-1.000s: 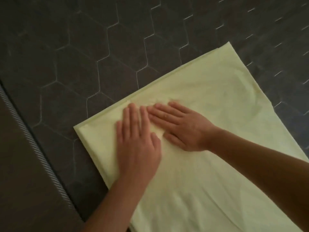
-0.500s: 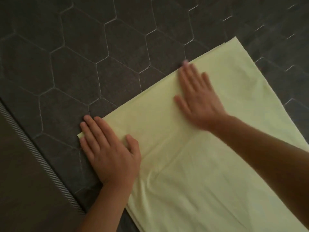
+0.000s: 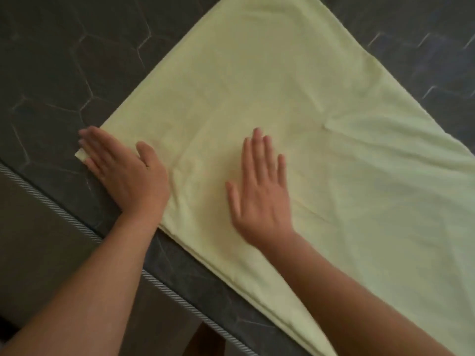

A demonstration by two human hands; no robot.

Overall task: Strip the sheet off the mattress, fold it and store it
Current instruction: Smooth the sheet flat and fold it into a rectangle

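On the dark mattress (image 3: 59,80), your left hand (image 3: 126,170) and right hand (image 3: 259,191) press flat, fingers straight, on the folded sheet (image 3: 295,98).

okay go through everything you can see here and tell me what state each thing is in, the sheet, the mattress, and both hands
sheet: pale yellow-green, folded in layers, lying flat on the mattress, a few creases.
mattress: dark, hexagon-quilted, bare where the sheet does not lie; striped piping along its edge.
left hand: flat, fingers straight, pressing the sheet's near-left corner.
right hand: flat, fingers spread, pressing the sheet's middle; slightly blurred.
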